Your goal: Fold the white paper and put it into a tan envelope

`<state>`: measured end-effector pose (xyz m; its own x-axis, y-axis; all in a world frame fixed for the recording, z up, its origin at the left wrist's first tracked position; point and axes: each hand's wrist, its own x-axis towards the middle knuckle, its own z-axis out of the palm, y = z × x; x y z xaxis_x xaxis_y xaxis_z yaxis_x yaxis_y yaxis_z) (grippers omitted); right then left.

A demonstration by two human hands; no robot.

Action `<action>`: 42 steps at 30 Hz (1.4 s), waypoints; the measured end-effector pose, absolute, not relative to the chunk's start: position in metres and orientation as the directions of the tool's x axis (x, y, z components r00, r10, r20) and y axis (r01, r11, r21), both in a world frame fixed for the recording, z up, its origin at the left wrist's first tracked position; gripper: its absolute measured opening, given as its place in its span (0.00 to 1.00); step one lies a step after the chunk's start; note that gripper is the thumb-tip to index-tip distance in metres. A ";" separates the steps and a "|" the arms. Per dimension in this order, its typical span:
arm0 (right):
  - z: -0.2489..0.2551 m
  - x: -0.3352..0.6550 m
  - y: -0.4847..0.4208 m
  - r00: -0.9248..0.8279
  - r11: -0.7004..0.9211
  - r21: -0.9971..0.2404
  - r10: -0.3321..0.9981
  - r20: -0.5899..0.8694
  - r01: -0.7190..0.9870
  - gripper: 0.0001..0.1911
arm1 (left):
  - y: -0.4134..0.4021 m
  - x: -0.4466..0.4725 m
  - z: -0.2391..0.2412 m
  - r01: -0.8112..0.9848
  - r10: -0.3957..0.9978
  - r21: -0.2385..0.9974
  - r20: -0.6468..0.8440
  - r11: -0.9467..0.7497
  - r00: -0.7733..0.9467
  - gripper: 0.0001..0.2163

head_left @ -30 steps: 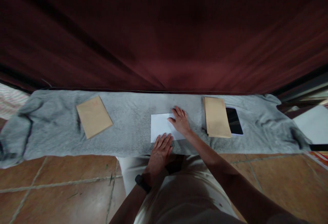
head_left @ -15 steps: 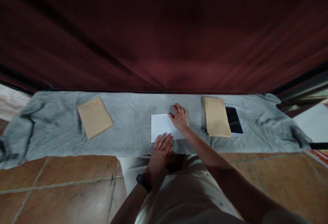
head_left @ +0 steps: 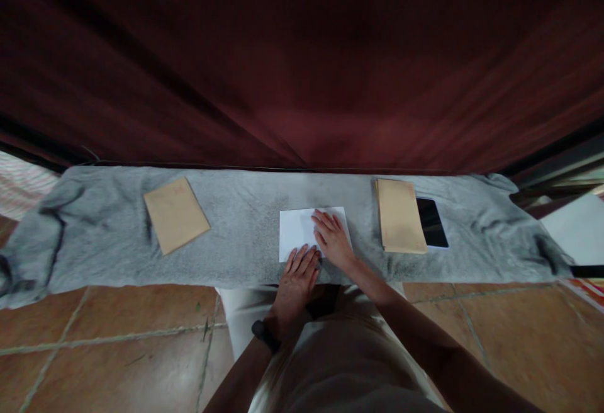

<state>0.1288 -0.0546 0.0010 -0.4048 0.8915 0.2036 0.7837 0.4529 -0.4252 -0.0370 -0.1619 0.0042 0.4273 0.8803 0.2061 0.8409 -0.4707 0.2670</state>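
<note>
A white sheet of paper (head_left: 295, 230) lies flat on a grey cloth (head_left: 245, 237) spread along the floor. My left hand (head_left: 298, 272) rests on the paper's near edge, fingers stretched out flat. My right hand (head_left: 333, 238) lies flat on the right half of the sheet, fingers extended and pressing down. A black band (head_left: 262, 335) sits on my left wrist.
A single brown envelope (head_left: 176, 214) lies on the cloth at the left. A stack of brown envelopes (head_left: 400, 214) sits at the right, beside a dark phone (head_left: 431, 222). A dark red curtain (head_left: 302, 67) hangs behind. Brown floor tiles (head_left: 108, 344) lie in front.
My right hand slid back from the paper's far right corner toward me, onto the middle of the sheet. My left hand stayed at the near edge.
</note>
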 end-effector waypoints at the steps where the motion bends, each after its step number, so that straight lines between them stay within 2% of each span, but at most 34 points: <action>1: 0.001 0.131 -0.063 -0.435 0.476 -0.419 0.879 0.195 0.774 0.24 | -0.162 -0.037 0.004 0.841 0.881 0.270 0.206 -0.469 0.425 0.20; 11: -0.002 0.134 -0.084 -0.441 0.458 -0.300 0.888 0.128 0.837 0.25 | -0.135 -0.029 0.003 0.879 0.928 0.302 0.182 -0.368 0.326 0.24; 19: -0.003 0.132 -0.086 -0.422 0.448 -0.299 0.894 0.149 0.843 0.28 | -0.085 -0.025 0.006 0.906 0.941 0.256 0.111 -0.337 0.319 0.27; 23: -0.005 0.131 -0.087 -0.413 0.447 -0.304 0.894 0.171 0.842 0.25 | -0.071 -0.026 0.007 0.914 0.942 0.230 0.110 -0.335 0.318 0.27; 42: -0.009 0.134 -0.083 -0.404 0.446 -0.299 0.894 0.192 0.844 0.23 | -0.069 -0.054 -0.004 0.952 0.965 0.190 0.152 -0.239 0.212 0.28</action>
